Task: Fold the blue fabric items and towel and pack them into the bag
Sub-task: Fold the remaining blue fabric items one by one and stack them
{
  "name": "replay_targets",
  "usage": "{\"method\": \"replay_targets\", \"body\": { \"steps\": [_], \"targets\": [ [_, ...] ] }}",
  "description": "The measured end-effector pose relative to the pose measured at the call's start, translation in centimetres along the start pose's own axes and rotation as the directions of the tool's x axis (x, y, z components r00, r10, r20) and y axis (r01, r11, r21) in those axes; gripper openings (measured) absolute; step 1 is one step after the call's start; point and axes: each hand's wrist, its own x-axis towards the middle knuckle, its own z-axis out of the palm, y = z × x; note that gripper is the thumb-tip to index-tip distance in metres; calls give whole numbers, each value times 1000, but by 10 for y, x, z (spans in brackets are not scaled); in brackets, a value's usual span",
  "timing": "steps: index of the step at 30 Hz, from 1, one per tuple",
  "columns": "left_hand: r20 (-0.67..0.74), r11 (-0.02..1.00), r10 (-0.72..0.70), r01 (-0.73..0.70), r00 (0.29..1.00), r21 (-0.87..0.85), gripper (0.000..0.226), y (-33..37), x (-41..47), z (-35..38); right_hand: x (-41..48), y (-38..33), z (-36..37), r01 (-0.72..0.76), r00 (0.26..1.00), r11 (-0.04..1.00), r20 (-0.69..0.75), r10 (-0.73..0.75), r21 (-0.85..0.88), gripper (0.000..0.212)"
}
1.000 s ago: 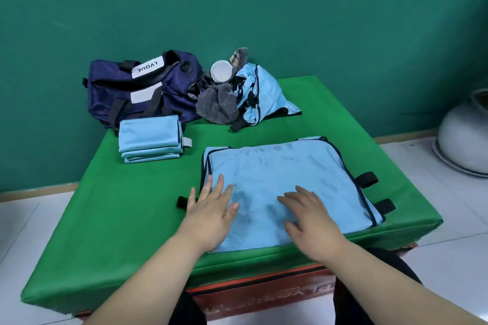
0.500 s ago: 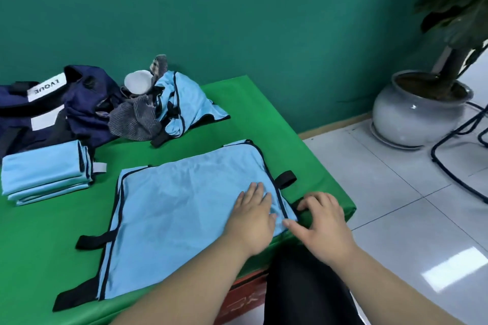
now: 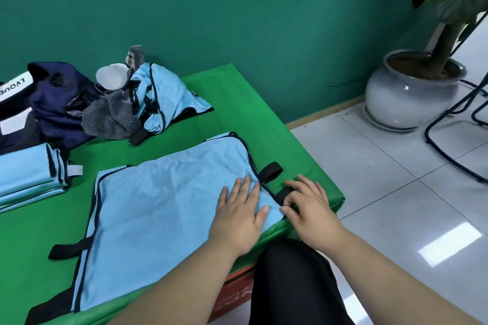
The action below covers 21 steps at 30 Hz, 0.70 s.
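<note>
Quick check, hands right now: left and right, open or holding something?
Left hand: open, pressing flat on the light blue fabric.
Right hand: pinching the fabric's near black strap.

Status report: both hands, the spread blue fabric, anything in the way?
Left hand flat on spread light-blue fabric, near its right edge. Right hand on lower black strap there, grip unclear. Fabric unfolded. Folded blue stack lies apart, at left.

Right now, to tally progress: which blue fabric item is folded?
The folded stack at far left; the flat piece under the left hand lies spread, the crumpled piece is bunched.
</note>
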Motion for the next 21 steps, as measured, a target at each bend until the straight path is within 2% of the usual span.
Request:
{"method": "replay_targets", "body": {
  "steps": [3,6,11,14,17,21],
  "targets": [
    [12,999,2,-3,1000,45,75,1,1,1,3,0,-3,-14,999,1000,36,14,4,13],
    [21,999,1,-2,1000,49,82,2,1,0,11,-2,-7,-49,999,997,-18,50,52,4],
    [24,998,1,-2,1000,55,83,3,1,-1,19,-6,-9,-70,997,995,-42,67,-65,19],
    [29,999,2,-3,1000,51,84,4,0,-3,22,2,-15,-80,996,996,-40,79,-32,13],
    [34,999,2,-4,999,51,86,4,0,-3,23,14,-21,-150,986,988,-65,152,37,12],
    [42,998,-7,4,999,64,87,4,0,-3,23,9,-14,-159,985,987,-69,158,1,19]
  ]
}}
